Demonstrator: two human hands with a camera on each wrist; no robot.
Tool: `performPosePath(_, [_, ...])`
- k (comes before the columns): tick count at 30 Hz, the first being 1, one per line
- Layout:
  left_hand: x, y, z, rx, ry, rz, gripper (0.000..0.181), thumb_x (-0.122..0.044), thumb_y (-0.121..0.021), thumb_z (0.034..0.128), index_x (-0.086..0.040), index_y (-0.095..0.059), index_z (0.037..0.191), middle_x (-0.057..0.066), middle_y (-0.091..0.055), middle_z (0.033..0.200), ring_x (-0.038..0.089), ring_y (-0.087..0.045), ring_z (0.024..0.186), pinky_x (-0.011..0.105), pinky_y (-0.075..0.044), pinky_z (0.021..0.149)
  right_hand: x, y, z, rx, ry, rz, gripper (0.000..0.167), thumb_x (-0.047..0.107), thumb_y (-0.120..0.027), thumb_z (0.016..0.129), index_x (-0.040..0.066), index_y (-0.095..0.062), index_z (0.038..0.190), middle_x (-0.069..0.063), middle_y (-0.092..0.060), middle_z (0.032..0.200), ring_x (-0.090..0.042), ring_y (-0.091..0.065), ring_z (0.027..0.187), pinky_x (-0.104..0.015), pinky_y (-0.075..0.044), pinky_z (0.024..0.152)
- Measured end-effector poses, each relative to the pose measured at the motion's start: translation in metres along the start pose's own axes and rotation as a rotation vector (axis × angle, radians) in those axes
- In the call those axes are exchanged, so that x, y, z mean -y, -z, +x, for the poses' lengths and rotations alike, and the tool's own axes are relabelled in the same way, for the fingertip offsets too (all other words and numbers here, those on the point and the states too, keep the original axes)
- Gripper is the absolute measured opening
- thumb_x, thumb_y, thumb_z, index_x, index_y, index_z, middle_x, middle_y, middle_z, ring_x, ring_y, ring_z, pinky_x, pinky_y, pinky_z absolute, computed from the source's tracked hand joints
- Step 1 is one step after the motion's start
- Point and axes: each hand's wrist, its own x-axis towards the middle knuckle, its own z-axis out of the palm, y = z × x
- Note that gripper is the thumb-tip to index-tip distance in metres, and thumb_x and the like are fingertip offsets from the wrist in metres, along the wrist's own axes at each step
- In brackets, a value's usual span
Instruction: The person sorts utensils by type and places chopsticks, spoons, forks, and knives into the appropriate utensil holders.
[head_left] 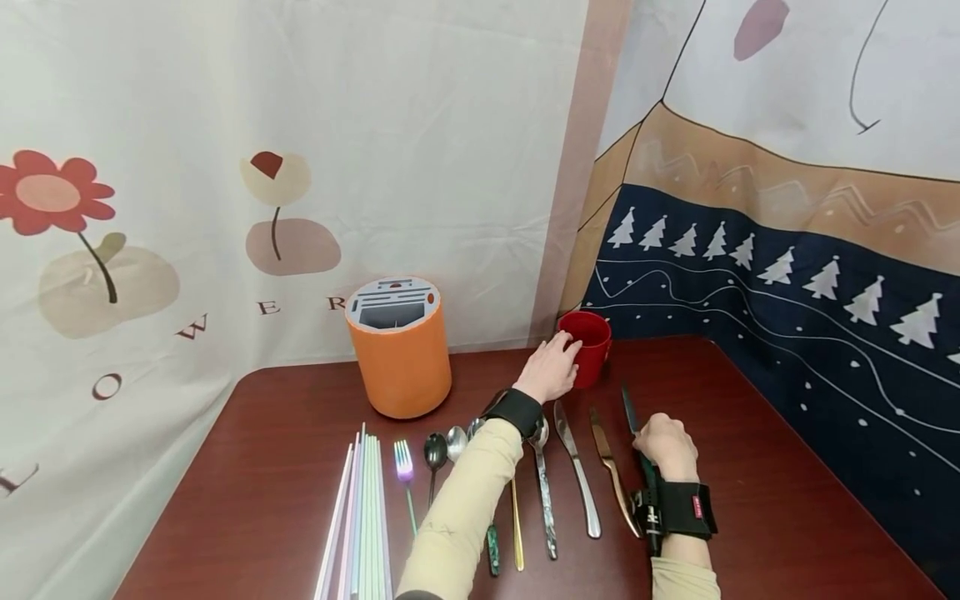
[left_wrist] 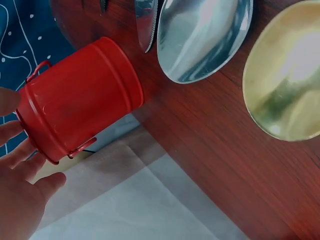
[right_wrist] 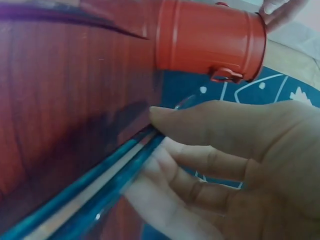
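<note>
My left hand (head_left: 551,367) reaches to the rim of a red metal bucket (head_left: 592,358) at the back right of the table. In the left wrist view its fingers (left_wrist: 20,152) are spread at the bucket's open end, and the thumb stands apart from it. My right hand (head_left: 667,446) pinches a dark green table knife (right_wrist: 100,190) between thumb and fingers. The knife's blade points to the back, near the bucket. To its left lie a gold knife (head_left: 615,475), a silver knife (head_left: 577,467) and a spoon with a patterned handle (head_left: 546,500).
An orange cylindrical holder (head_left: 405,367) with a slotted grey top stands at the back. Pastel chopsticks (head_left: 367,517), a rainbow fork (head_left: 405,471) and a black spoon (head_left: 435,454) lie left of my left sleeve. My left forearm covers part of the cutlery row. Printed cloth (head_left: 450,167) hangs behind.
</note>
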Motion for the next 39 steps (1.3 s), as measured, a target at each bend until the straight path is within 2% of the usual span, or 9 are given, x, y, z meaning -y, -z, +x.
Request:
performPosePath(5, [0.001, 0.002, -0.004, -0.007, -0.015, 0.012, 0.045, -0.027, -0.051, 0.0957, -0.018, -0.048, 0.140, 0.004, -0.046, 0.143, 0.019, -0.036, 0.140, 0.037, -0.035, 0.113, 0.006, 0.007, -0.007, -0.155, 0.053, 0.054, 0.016, 0.011, -0.059, 0.087, -0.002, -0.066, 0.093, -0.024, -0.065, 0.089, -0.030, -0.059, 0.065, -0.035, -0.042, 0.049])
performPosePath(8, [0.001, 0.001, -0.005, 0.014, -0.016, 0.023, 0.048, -0.028, -0.051, 0.0963, -0.018, -0.044, 0.143, 0.004, -0.043, 0.146, 0.019, -0.033, 0.143, 0.038, -0.034, 0.113, 0.014, 0.010, -0.012, -0.356, 0.103, 0.114, 0.022, 0.011, -0.061, 0.087, -0.004, -0.067, 0.102, -0.025, -0.067, 0.093, -0.035, -0.062, 0.066, -0.040, -0.045, 0.049])
performPosePath(12, [0.001, 0.001, -0.004, 0.035, -0.010, 0.036, 0.050, -0.028, -0.051, 0.0962, -0.018, -0.041, 0.145, 0.004, -0.042, 0.147, 0.019, -0.031, 0.143, 0.038, -0.034, 0.113, 0.031, 0.014, -0.015, -0.697, 0.183, 0.280, 0.021, 0.008, -0.065, 0.086, -0.007, -0.067, 0.101, -0.025, -0.067, 0.089, -0.037, -0.062, 0.073, -0.047, -0.048, 0.063])
performPosePath(15, [0.000, 0.004, -0.004, 0.041, -0.005, 0.040, 0.051, -0.027, -0.052, 0.0956, -0.018, -0.041, 0.145, 0.004, -0.042, 0.146, 0.019, -0.031, 0.144, 0.038, -0.034, 0.113, 0.045, 0.019, -0.014, -0.917, 0.249, 0.450, 0.020, 0.007, -0.067, 0.086, -0.008, -0.067, 0.099, -0.024, -0.064, 0.088, -0.012, -0.060, 0.073, -0.033, -0.046, 0.068])
performPosePath(20, [-0.003, 0.007, -0.002, 0.050, 0.000, 0.061, 0.053, -0.024, -0.053, 0.0941, -0.018, -0.040, 0.145, 0.004, -0.042, 0.146, 0.019, -0.031, 0.143, 0.038, -0.035, 0.113, 0.068, 0.035, 0.000, -1.129, 0.348, 0.740, 0.022, 0.013, -0.069, 0.086, -0.005, -0.067, 0.099, 0.011, -0.058, 0.083, 0.013, -0.049, 0.079, -0.004, -0.043, 0.067])
performPosePath(23, [-0.005, 0.008, -0.001, 0.062, 0.007, 0.085, 0.055, -0.023, -0.054, 0.0934, -0.017, -0.039, 0.146, 0.004, -0.040, 0.147, 0.019, -0.030, 0.144, 0.039, -0.036, 0.112, 0.078, 0.043, 0.018, -1.142, 0.402, 0.872, 0.025, 0.016, -0.069, 0.086, -0.005, -0.067, 0.100, 0.022, -0.051, 0.088, 0.008, -0.055, 0.083, -0.005, -0.047, 0.071])
performPosePath(27, [-0.007, 0.009, -0.001, 0.079, 0.011, 0.110, 0.056, -0.023, -0.053, 0.0934, -0.018, -0.037, 0.146, 0.004, -0.039, 0.148, 0.019, -0.029, 0.145, 0.039, -0.035, 0.113, 0.083, 0.042, 0.047, -1.063, 0.467, 0.938, 0.027, 0.016, -0.070, 0.086, -0.006, -0.065, 0.100, 0.006, -0.059, 0.092, 0.005, -0.056, 0.082, -0.009, -0.047, 0.071])
performPosePath(31, [-0.008, 0.009, -0.002, 0.089, 0.013, 0.139, 0.057, -0.025, -0.054, 0.0932, -0.018, -0.037, 0.147, 0.004, -0.038, 0.149, 0.018, -0.029, 0.145, 0.039, -0.036, 0.112, 0.081, 0.030, 0.070, -0.967, 0.466, 0.888, 0.025, 0.015, -0.070, 0.085, -0.005, -0.065, 0.099, -0.009, -0.063, 0.094, 0.008, -0.055, 0.080, -0.008, -0.046, 0.069])
performPosePath(39, [-0.010, 0.009, -0.005, 0.122, 0.021, 0.204, 0.061, -0.029, -0.057, 0.0914, -0.020, -0.035, 0.148, 0.003, -0.037, 0.150, 0.017, -0.030, 0.144, 0.040, -0.037, 0.112, 0.079, 0.011, 0.087, -0.890, 0.379, 0.764, 0.023, 0.022, -0.074, 0.083, 0.002, -0.068, 0.093, -0.013, -0.067, 0.088, 0.012, -0.052, 0.074, -0.008, -0.041, 0.069])
